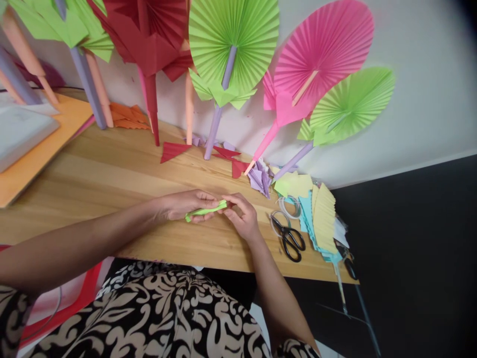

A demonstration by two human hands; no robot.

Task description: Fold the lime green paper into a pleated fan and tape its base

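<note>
A narrow folded strip of green paper (206,211) lies between both hands, just above the wooden table (112,174). My left hand (186,204) has its fingers closed over the strip's left part. My right hand (240,214) pinches its right end with curled fingers. Both hands are near the table's front edge, at the middle.
Black-handled scissors (290,241) and a roll of clear tape (289,206) lie right of my hands, beside pleated yellow and blue paper (323,219). Green, pink and red paper fans on stalks (233,44) lean on the wall behind. Paper scraps (261,179) lie at their feet.
</note>
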